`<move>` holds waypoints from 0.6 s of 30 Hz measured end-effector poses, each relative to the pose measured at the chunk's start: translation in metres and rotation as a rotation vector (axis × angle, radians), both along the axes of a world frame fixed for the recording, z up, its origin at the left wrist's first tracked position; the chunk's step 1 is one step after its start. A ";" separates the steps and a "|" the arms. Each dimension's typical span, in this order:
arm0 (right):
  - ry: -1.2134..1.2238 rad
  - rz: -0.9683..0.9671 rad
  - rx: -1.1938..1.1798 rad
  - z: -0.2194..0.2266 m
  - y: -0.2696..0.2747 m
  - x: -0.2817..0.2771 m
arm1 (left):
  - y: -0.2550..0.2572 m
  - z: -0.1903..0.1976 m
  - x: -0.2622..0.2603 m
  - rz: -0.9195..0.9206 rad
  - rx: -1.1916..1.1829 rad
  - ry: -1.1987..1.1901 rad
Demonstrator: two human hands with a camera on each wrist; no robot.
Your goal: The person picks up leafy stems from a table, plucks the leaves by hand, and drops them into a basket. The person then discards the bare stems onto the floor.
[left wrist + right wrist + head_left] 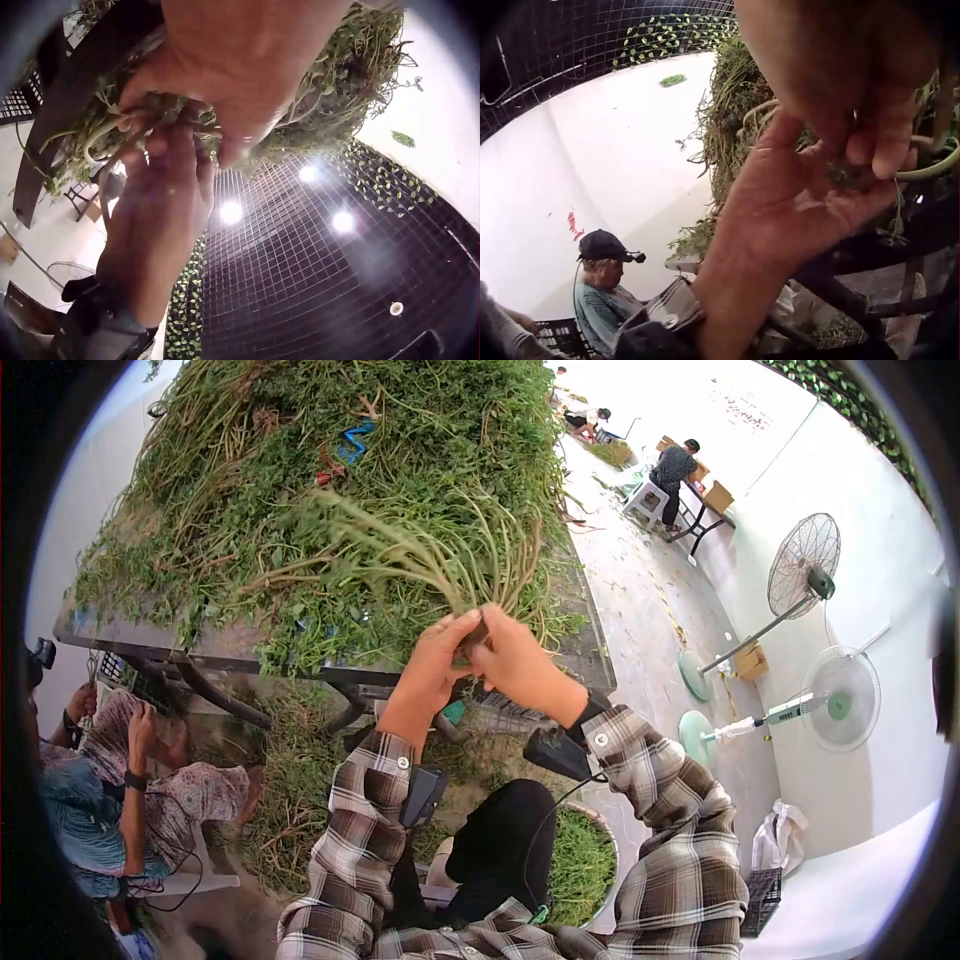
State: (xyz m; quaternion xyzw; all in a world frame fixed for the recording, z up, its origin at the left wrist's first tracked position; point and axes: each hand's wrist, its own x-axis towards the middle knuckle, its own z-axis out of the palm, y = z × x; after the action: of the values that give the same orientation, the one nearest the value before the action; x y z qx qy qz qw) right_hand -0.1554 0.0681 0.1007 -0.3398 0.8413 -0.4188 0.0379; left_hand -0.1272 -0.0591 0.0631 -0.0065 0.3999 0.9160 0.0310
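My left hand (432,665) and right hand (522,665) meet at the near edge of a loaded table (230,650). Between them, they grip the gathered ends of a bunch of leafy green stems (440,565), which fans out away from me over the heap. In the left wrist view, the left hand's fingers (139,94) curl about the stems while the right hand (161,202) reaches up to them from below. The right wrist view has the right hand's fingers (885,142) bent over the left palm (780,187), partly hiding the stem ends.
A tall heap of greens (250,490) covers the table, with a blue tie (354,442) on it. Cut greens fill a round tub (580,865) beside my knee. A person (130,790) sits at left; fans (840,705) stand at right. Loose stems litter the floor below.
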 end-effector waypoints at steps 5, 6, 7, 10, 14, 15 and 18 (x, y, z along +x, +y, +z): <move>-0.356 0.084 0.043 0.046 0.019 0.011 | -0.002 -0.012 -0.009 0.019 -0.075 -0.028; -0.335 0.022 0.006 0.055 0.025 0.007 | -0.002 -0.011 -0.009 0.017 -0.075 -0.030; -0.313 -0.039 -0.030 0.061 0.032 0.002 | -0.001 -0.008 -0.007 0.059 -0.046 -0.030; -0.323 -0.128 -0.200 0.063 0.051 -0.019 | -0.003 0.002 0.000 0.113 0.052 -0.011; -0.350 -0.057 -0.054 0.026 0.050 -0.023 | -0.007 0.001 0.000 0.102 0.186 0.089; -0.351 -0.055 -0.058 0.015 0.044 -0.023 | -0.008 -0.001 0.000 0.099 0.218 0.123; 0.380 -0.034 0.298 0.005 0.028 -0.017 | -0.009 -0.001 -0.002 0.112 0.229 0.115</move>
State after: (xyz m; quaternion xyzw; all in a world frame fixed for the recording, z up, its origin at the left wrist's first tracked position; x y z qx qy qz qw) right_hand -0.1724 0.0959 0.1058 -0.3888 0.8915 -0.2191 -0.0784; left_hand -0.1287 -0.0680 0.0624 0.0274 0.2927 0.9549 -0.0425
